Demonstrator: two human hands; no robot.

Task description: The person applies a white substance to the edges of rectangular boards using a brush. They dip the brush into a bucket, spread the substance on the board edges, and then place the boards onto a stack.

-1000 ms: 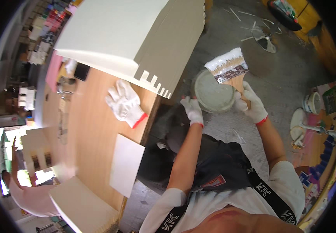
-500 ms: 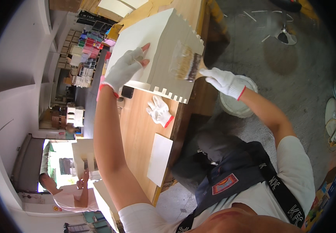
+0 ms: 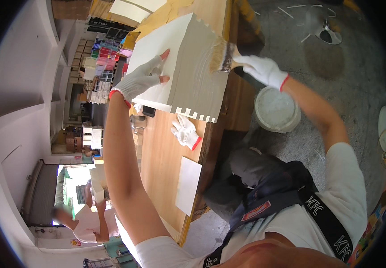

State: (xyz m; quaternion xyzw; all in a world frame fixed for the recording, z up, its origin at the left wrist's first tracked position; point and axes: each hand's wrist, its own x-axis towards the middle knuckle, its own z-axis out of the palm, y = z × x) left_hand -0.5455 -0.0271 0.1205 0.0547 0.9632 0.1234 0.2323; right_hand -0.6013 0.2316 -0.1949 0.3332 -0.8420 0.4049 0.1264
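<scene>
A pale wooden box (image 3: 188,76) with finger-jointed edges stands on the wood-topped table (image 3: 157,152). My left hand (image 3: 146,78), in a white glove with bare thumb and finger tips, lies with fingers apart on the box's white face. Gloved as well, my right hand (image 3: 260,69) grips the handle of a wide paintbrush (image 3: 222,57). The brush's light bristles touch the box's side near its right edge, where wet-looking streaks show. A spare white glove (image 3: 185,132) with a red cuff rests on the table just below the box.
A flat white board (image 3: 188,185) lies along the table's near right edge. On the floor to the right stands a white bucket (image 3: 277,109). A co-worker (image 3: 90,223) handles a pale panel at the lower left. Stacked goods (image 3: 101,71) fill the far left.
My right hand has moved the brush up and to the right across the box's side. My left hand stays on the white face. The co-worker's arms have shifted.
</scene>
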